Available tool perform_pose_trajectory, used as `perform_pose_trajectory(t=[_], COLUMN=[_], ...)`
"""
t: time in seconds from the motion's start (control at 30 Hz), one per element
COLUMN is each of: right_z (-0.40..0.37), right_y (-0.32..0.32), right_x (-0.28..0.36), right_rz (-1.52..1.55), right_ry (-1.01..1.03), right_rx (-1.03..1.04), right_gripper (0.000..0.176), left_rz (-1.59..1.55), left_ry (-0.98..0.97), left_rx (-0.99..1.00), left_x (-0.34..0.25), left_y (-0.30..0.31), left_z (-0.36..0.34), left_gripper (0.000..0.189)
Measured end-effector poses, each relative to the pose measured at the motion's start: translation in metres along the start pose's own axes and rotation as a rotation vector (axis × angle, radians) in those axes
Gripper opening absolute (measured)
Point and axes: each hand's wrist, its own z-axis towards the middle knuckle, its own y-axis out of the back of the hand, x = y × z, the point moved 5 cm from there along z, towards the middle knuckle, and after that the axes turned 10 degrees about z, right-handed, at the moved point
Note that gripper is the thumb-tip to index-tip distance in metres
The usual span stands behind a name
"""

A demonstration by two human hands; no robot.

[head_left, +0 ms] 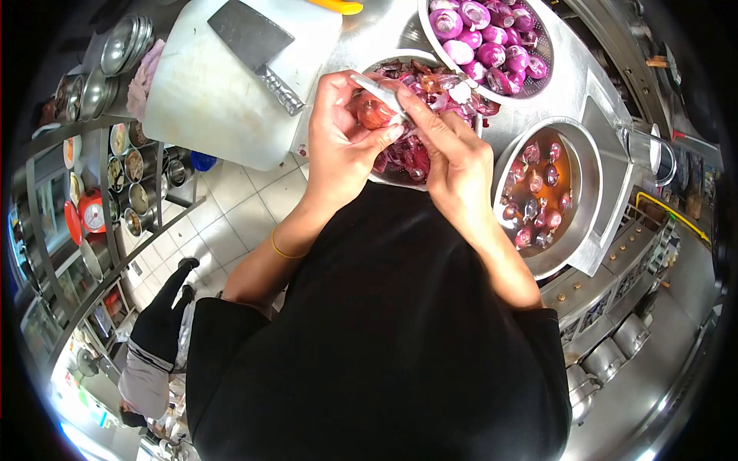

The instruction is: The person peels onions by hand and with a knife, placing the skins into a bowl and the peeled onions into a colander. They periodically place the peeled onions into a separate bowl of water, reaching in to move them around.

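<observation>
My left hand (344, 146) is closed around a red onion (374, 112) with brown-red skin. In my right hand (453, 154) is a small knife, its pale blade (378, 94) lying across the top of the onion; the handle is mostly hidden by my fingers. Both hands meet over a metal bowl (374, 60) heaped with purple and brown onion peels (411, 160). Peeled purple onions (492, 54) fill a perforated colander (547, 38) beyond the bowl. To the right, unpeeled onions (536, 181) float in brownish water in a large steel basin (590, 180).
A cleaver (247, 34) lies on a white cutting board (192, 100) at the left, and a yellow-orange handle (338, 6) shows at the top edge. Shelves with food containers (137, 196) stand on the left. Behind them, another person (154, 353) stands on the tiled floor.
</observation>
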Motion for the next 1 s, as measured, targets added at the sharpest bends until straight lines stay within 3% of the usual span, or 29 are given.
perform_pose_trajectory(t=[0.03,0.1,0.13,0.3,0.37,0.5,0.93,1.0], right_z=[0.003,0.012,0.011,0.002,0.0,0.001,-0.001,0.001], right_y=[-0.001,0.006,0.008,0.008,0.007,0.003,0.003,0.005], right_x=[-0.005,-0.013,-0.019,-0.003,0.004,0.004,-0.008,-0.018], right_rz=[0.0,0.519,0.712,0.468,0.306,0.274,0.163,0.714], right_ry=[0.001,0.171,0.027,0.036,0.18,0.257,0.187,-0.035], right_rx=[0.0,-0.178,-0.162,-0.005,-0.042,-0.085,-0.061,-0.092], right_gripper=[0.047,0.041,0.036,0.043,0.05,0.054,0.048,0.039], left_rz=[0.008,0.017,-0.01,-0.079,-0.059,-0.098,-0.048,-0.012], left_ry=[0.0,0.0,0.013,0.06,0.051,0.081,0.013,0.016], left_rx=[-0.005,-0.013,-0.012,-0.011,-0.02,-0.02,0.02,0.025], left_x=[0.0,0.0,0.001,0.005,0.007,0.004,0.003,0.003], left_y=[0.0,0.002,0.002,0.005,0.006,0.004,0.002,0.002], left_z=[-0.001,-0.001,0.0,0.001,0.001,0.001,-0.003,-0.003], left_gripper=[0.052,0.052,0.053,0.054,0.055,0.054,0.053,0.053])
